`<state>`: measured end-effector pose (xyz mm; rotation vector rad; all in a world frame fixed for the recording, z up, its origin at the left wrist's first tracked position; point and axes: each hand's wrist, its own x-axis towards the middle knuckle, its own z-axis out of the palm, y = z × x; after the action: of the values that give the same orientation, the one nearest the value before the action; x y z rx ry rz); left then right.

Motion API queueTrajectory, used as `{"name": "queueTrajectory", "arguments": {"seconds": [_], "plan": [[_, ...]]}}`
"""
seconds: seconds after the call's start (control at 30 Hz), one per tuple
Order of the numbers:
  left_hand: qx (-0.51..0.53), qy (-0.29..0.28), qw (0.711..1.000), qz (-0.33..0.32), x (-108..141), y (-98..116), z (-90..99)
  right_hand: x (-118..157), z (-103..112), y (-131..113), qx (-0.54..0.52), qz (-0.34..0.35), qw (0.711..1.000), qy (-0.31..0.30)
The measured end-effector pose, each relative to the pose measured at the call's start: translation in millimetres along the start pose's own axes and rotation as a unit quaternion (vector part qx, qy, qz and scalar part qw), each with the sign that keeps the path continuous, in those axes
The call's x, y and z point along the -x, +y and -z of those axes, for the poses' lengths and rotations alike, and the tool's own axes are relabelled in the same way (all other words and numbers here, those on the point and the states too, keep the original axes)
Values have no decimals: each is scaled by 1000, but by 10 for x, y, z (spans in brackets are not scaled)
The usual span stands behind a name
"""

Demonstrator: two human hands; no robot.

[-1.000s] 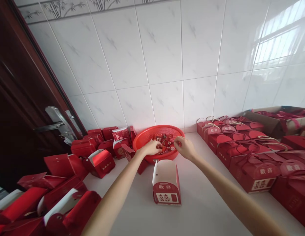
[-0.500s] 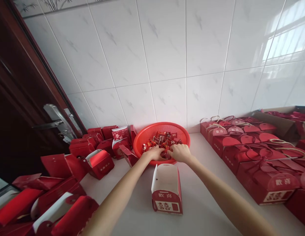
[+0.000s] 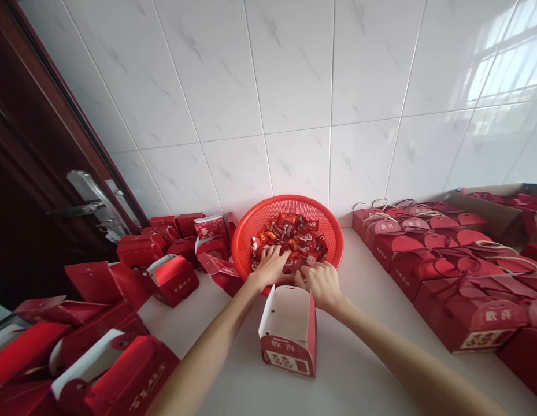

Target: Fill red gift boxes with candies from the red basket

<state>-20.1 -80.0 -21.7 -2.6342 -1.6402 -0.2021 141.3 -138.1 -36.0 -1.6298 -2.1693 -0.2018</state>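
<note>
A red plastic basket (image 3: 333,222) stands against the wall and holds many wrapped candies (image 3: 289,225) in red and brown wrappers. My left hand (image 3: 272,267) reaches over its near rim, fingers stretched out and apart on the candies. Beside it, my right hand (image 3: 322,284) is closed with curled fingers at the near right rim; whatever is inside them is hidden. Just in front of the basket stands an open red gift box (image 3: 289,346), its white inside facing up. The back edge of this box lies close to both hands.
Several open red boxes (image 3: 175,280) crowd the left side near a dark door (image 3: 29,173). On the right, rows of closed red boxes (image 3: 471,315) carry cord handles. Behind them is a cardboard carton (image 3: 489,211) with red contents. A tiled wall (image 3: 294,86) backs the table (image 3: 233,370).
My right hand has drawn back toward the near rim, its fingers curling. My left hand has shifted slightly toward the left on the candies. More of the basket's contents now show.
</note>
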Motion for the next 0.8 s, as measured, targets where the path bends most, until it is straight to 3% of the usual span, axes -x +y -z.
{"name": "queueTrajectory", "arguments": {"seconds": [0.2, 0.5, 0.63, 0.8], "plan": [[-2, 103, 995, 16, -89, -1, -165, -34, -334, 114, 27, 65, 994, 85], [23, 157, 987, 21, -273, -32, -145, -196, -626, 198, 19, 40, 994, 104], [57, 157, 985, 32, -247, 5, -169, -189, -714, 228, 13, 38, 993, 111], [138, 109, 984, -14, -173, -13, -77, -200, -770, 264, 6, 39, 991, 130]]}}
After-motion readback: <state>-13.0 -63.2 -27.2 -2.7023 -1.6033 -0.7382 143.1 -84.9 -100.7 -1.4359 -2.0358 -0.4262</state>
